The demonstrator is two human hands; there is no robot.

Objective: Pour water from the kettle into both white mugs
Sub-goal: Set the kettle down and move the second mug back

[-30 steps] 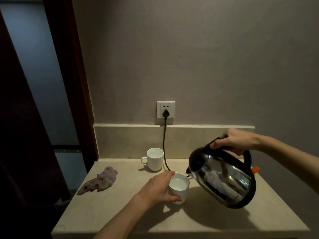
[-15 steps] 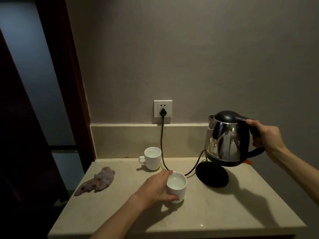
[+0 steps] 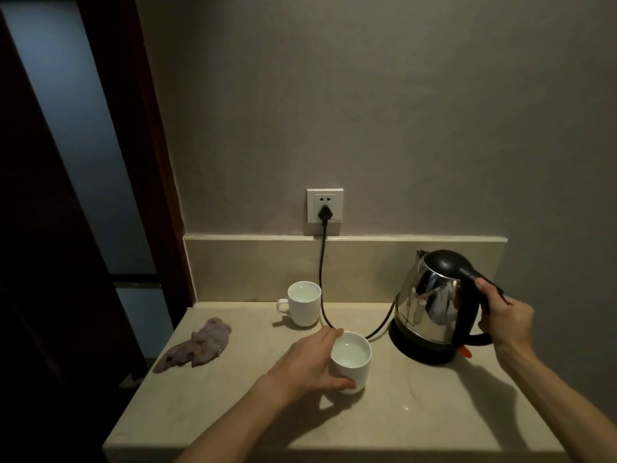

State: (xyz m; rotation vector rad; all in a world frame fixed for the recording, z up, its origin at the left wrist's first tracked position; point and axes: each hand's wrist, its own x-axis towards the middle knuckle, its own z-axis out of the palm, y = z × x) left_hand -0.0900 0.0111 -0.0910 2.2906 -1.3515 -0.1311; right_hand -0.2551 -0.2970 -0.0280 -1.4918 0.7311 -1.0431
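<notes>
A steel kettle [image 3: 429,305] with a black lid and handle stands upright on its black base at the right of the stone counter [image 3: 417,412]. My right hand [image 3: 504,315] grips its handle. Near the middle stands a white mug [image 3: 351,360] holding water, and my left hand [image 3: 312,362] is wrapped round its left side. A second white mug [image 3: 303,304] with water stands further back, close to the wall, its handle pointing left.
A black cord [image 3: 322,262] runs from the wall socket [image 3: 325,210] down between the mugs to the kettle base. A crumpled purplish cloth [image 3: 197,345] lies at the counter's left. A dark door frame [image 3: 143,145] rises on the left.
The kettle went from tilted over the near mug to upright, moved right and came down onto its base. My left hand stayed round the near mug.
</notes>
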